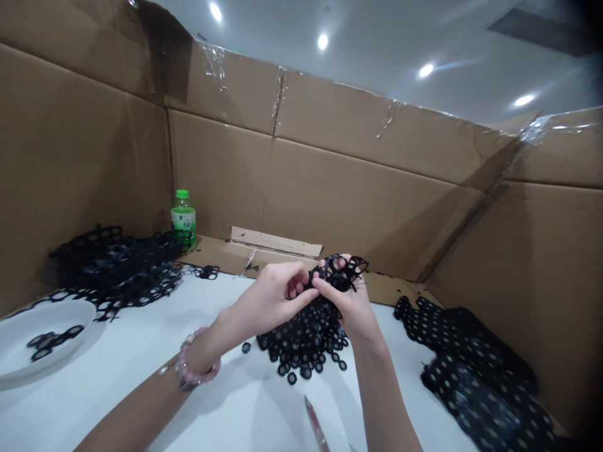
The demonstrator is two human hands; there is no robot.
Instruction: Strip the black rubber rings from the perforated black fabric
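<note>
Two bare forearms reach in from the bottom of the view over a white counter (141, 408), which is walled at the back and sides by brown cardboard (330, 201). The left hand (268, 301), with a pink beaded bracelet (195, 364) at its wrist, meets the right hand (351, 307) near the middle. Each grip is clamped on a black sheet of joined rings (339, 273), with the fingers pinched together on its upper part. Below the hands lies a heap of small black rings (301, 345) (a few sit loose at its edge), and the sheet seems to run down into it. Near the bottom edge, a shiny blade (315, 417) lies on the counter, cut off by the frame. To the left are a shallow white dish (16, 342) holding a few black rings (54, 343) and a tangled pile of black ring mesh (117, 263). A green-capped plastic bottle (183, 220) stands by the cardboard. To the right lies a long mound of black mesh (471, 376).
</note>
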